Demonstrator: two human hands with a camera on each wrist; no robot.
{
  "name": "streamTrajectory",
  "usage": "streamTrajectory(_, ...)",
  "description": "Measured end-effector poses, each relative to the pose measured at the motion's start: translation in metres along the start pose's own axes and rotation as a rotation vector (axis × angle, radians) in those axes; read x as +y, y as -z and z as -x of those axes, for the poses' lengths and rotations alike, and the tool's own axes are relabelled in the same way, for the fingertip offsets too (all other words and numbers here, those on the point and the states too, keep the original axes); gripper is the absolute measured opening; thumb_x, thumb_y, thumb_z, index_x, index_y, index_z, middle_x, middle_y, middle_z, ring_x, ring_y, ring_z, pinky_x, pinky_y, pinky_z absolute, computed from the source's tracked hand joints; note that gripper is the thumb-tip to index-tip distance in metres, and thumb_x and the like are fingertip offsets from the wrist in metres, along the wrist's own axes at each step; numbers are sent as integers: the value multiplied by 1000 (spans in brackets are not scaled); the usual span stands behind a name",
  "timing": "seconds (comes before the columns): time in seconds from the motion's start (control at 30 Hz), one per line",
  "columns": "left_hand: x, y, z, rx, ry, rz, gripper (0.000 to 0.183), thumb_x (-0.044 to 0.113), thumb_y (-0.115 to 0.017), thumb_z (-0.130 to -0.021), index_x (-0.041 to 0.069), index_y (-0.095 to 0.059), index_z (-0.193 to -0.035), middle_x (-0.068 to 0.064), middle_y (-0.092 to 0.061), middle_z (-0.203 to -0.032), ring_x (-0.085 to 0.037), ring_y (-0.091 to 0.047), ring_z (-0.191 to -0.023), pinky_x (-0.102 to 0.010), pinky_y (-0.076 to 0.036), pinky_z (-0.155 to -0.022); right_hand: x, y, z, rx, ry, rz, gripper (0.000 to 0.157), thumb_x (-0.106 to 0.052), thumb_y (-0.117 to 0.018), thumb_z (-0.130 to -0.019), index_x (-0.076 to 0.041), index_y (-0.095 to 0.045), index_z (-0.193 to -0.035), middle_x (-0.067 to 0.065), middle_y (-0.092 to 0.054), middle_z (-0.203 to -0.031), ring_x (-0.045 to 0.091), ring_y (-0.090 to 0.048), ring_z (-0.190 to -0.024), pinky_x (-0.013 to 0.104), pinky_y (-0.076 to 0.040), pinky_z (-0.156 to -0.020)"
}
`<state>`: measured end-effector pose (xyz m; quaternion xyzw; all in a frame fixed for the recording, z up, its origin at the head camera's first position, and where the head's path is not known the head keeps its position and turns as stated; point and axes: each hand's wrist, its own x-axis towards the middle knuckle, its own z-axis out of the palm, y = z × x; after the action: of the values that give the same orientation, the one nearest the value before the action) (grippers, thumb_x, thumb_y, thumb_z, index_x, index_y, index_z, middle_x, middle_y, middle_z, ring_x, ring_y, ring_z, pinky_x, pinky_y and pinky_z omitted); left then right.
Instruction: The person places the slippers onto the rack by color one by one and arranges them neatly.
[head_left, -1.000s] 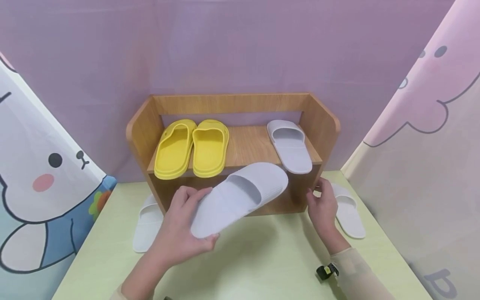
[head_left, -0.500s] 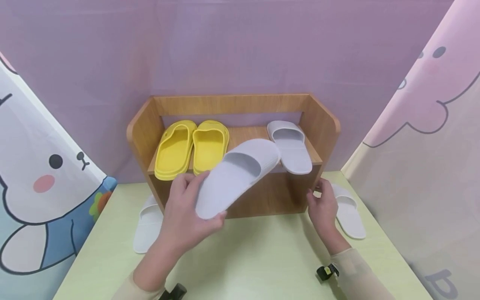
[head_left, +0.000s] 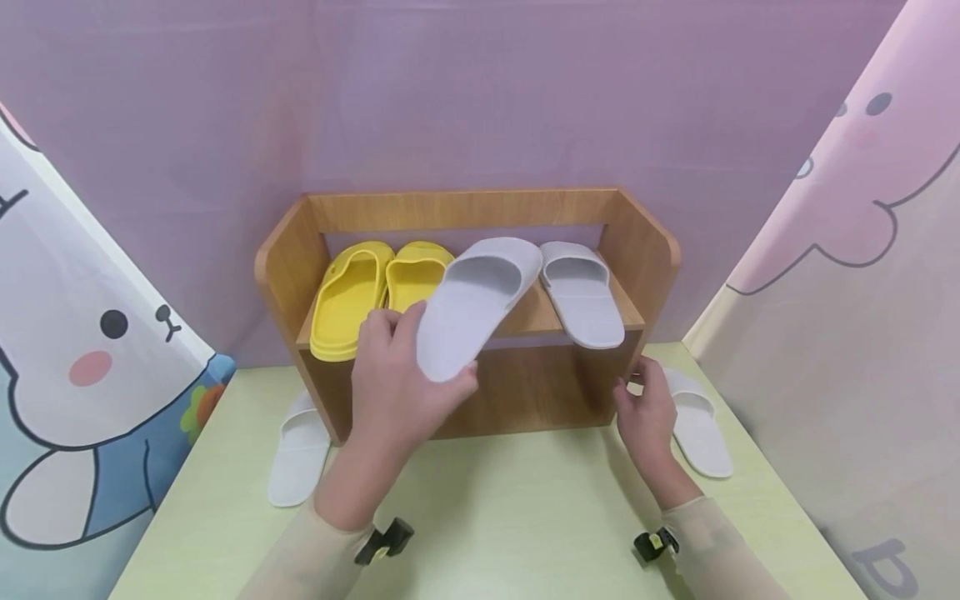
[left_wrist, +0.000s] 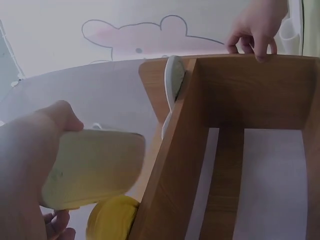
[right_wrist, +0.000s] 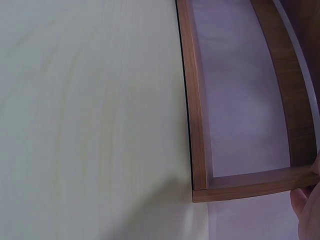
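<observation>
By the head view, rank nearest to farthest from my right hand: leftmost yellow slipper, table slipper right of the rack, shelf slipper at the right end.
1. Table slipper: just right of your right hand.
2. Shelf slipper: right end of the rack.
3. Leftmost yellow slipper: rack's left end.

The pale green, faintly wood-grained counter (head_left: 525, 500) bore a brown wooden rack (head_left: 465, 210), upright toward the far edge. A flat white slipper with a broad strap (head_left: 298, 458) lay near the counter's left edge, a similar white slipper (head_left: 701, 433) near the right. On the rack's upper shelf (head_left: 536, 312), two rounded yellow clogs (head_left: 347, 308) sat side by side at the left end; a pale, whitish strapped slipper (head_left: 588, 300) rested near the right end.
</observation>
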<state>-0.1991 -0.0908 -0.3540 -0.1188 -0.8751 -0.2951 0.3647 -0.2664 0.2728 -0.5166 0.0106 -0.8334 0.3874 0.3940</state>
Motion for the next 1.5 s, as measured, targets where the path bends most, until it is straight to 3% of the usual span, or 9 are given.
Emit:
streamTrajectory(0.07,2,-5,-5,11,0,-21,93,58,-89,-71,4,-66,-143,-16,-54,-117,-30,-52,-107,-45,-52,-76,0,0,0,-3,-2,7,34,1,-74,-97,-3,-63,-129,16,-72,-118,38,-75,-109,27,-64,-78)
streamTrajectory(0.13,4,-9,-10,23,-2,-39,91,59,-87,-73,3,-67,-142,-16,-54,-116,-31,-51,-106,-45,-51,-74,0,1,0,-3,-4,20,35,1,-74,-97,-3,-64,-129,15,-73,-118,36,-76,-110,19,-60,-77)
streamTrajectory(0.2,6,-12,-15,37,-8,-51,91,59,-85,-73,2,-67,-141,-17,-54,-115,-31,-51,-105,-45,-51,-73,-1,1,0,-3,-4,19,35,1,-74,-96,-3,-63,-130,16,-73,-118,37,-75,-110,20,-61,-77)
streamTrajectory(0.3,10,-17,-22,38,-1,-69,90,59,-84,-74,1,-67,-140,-17,-54,-114,-32,-51,-105,-45,-50,-74,0,1,0,0,-4,16,35,2,-74,-96,-3,-63,-129,17,-73,-117,39,-75,-109,50,-67,-78)
streamTrajectory(0.37,12,-20,-26,29,9,-86,90,60,-84,-74,1,-67,-140,-17,-54,-113,-33,-51,-105,-46,-50,-75,0,1,0,-1,-6,11,35,2,-74,-96,-2,-63,-129,17,-73,-117,39,-75,-110,58,-66,-78)
streamTrajectory(0.43,15,-23,-30,8,30,-106,90,61,-84,-75,2,-66,-140,-17,-53,-114,-33,-50,-106,-46,-50,-77,1,1,-1,-3,-8,20,35,2,-74,-96,-3,-63,-129,17,-73,-117,38,-75,-110,53,-67,-78)
streamTrajectory(0.53,18,-28,-34,-21,59,-134,91,63,-84,-76,2,-66,-140,-16,-53,-114,-33,-50,-108,-47,-50,-80,2,0,0,-9,-10,34,35,1,-74,-97,-3,-64,-129,15,-73,-117,36,-75,-110,28,-63,-77)
streamTrajectory(0.7,22,-36,-40,-49,89,-171,92,67,-82,-75,2,-66,-138,-16,-52,-113,-32,-50,-106,-47,-50,-80,1,1,0,-15,-12,23,35,1,-74,-97,-3,-64,-130,15,-73,-118,36,-75,-110,-1,-43,-76)
streamTrajectory(1.5,41,-54,-53,-171,144,-286,95,69,-85,-81,-8,-64,-131,-18,-49,-116,-32,-48,-108,-42,-51,-83,1,1,0,-14,-20,10,35,2,-72,-96,-4,-64,-130,14,-73,-117,35,-75,-109,-3,-42,-75)
